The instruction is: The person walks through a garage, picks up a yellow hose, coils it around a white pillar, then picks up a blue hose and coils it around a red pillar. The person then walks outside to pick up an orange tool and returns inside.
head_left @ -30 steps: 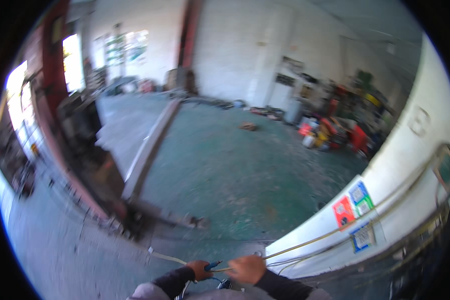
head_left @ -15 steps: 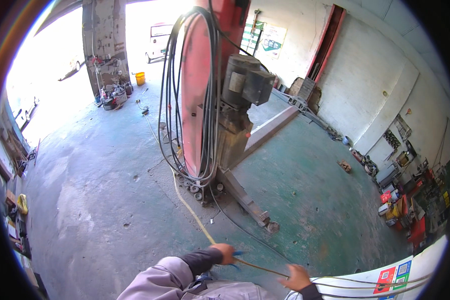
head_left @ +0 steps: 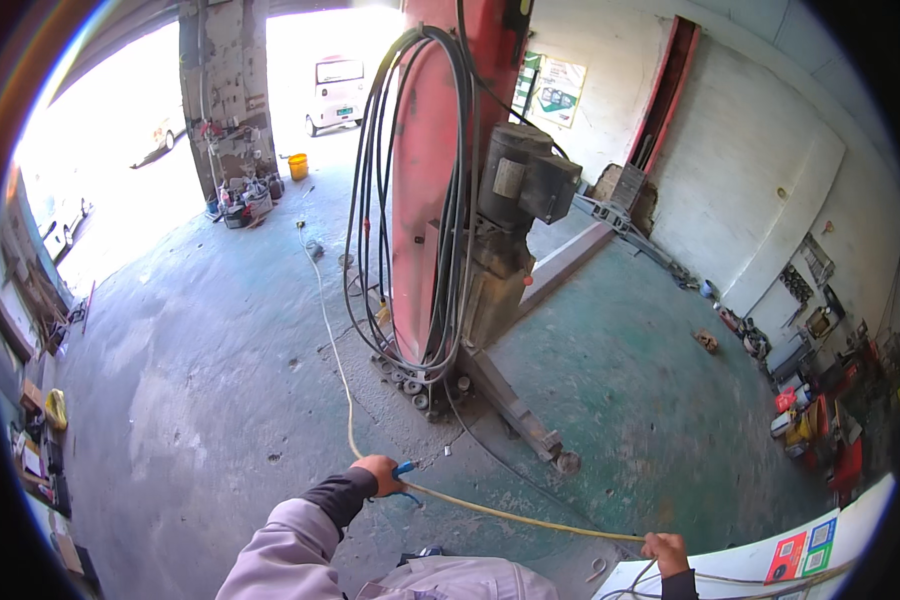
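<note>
My left hand (head_left: 380,475) is closed around a yellow cable (head_left: 510,515) and a tool with two blue handles (head_left: 404,468), which looks like pliers; its head is hidden in the hand. Out to the right, my right hand (head_left: 667,550) grips the same cable in its fingers. The cable stretches with a slight sag between the hands. Beyond the left hand it runs away over the floor, past a red lift post, to a small plug-like end (head_left: 301,226). On the right it continues by a white panel with coloured stickers (head_left: 800,550).
Black hoses (head_left: 370,200) hang coiled on the red post (head_left: 420,150), beside a dark motor (head_left: 510,175). A lift arm (head_left: 515,405) lies low across the floor. Tools and boxes (head_left: 810,420) crowd the right wall. A yellow bucket (head_left: 298,167) stands near the doorway.
My hands have moved apart, the left one leftward and the right one rightward, so a longer stretch of cable spans them. The view has shifted a little.
</note>
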`<action>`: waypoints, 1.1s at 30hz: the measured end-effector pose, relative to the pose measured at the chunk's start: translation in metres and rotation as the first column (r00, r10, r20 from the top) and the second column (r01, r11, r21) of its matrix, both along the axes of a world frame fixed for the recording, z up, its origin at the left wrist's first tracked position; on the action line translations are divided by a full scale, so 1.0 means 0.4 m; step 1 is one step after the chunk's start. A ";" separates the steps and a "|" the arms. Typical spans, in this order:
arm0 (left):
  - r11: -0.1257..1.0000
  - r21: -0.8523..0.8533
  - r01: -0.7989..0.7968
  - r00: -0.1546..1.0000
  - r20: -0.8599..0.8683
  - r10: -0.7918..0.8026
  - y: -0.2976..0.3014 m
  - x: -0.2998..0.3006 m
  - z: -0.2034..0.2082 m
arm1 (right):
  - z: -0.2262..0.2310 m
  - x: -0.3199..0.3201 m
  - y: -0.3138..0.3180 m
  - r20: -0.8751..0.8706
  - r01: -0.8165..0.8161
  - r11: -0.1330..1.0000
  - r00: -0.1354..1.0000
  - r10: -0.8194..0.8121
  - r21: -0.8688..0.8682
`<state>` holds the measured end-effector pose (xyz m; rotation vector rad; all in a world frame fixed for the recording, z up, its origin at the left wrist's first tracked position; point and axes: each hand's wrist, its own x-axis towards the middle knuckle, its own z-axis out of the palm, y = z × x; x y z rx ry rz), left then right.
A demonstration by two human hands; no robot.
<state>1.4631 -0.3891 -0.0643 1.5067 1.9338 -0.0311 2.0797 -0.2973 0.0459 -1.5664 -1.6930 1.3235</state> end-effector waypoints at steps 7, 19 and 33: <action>0.956 0.146 0.256 0.957 0.103 -0.272 0.059 0.302 0.249 | -0.057 -0.450 -0.082 0.412 -0.586 0.649 0.808 0.422 0.485; 0.910 -0.082 0.407 0.857 0.379 -0.349 0.040 0.123 0.031 | 0.064 -0.118 -0.261 -0.158 0.011 0.999 0.987 -0.005 0.041; 0.672 0.347 0.654 0.428 0.563 -0.707 0.156 0.580 0.315 | 0.169 -0.196 -0.372 -0.015 -0.167 0.985 0.986 0.167 -0.038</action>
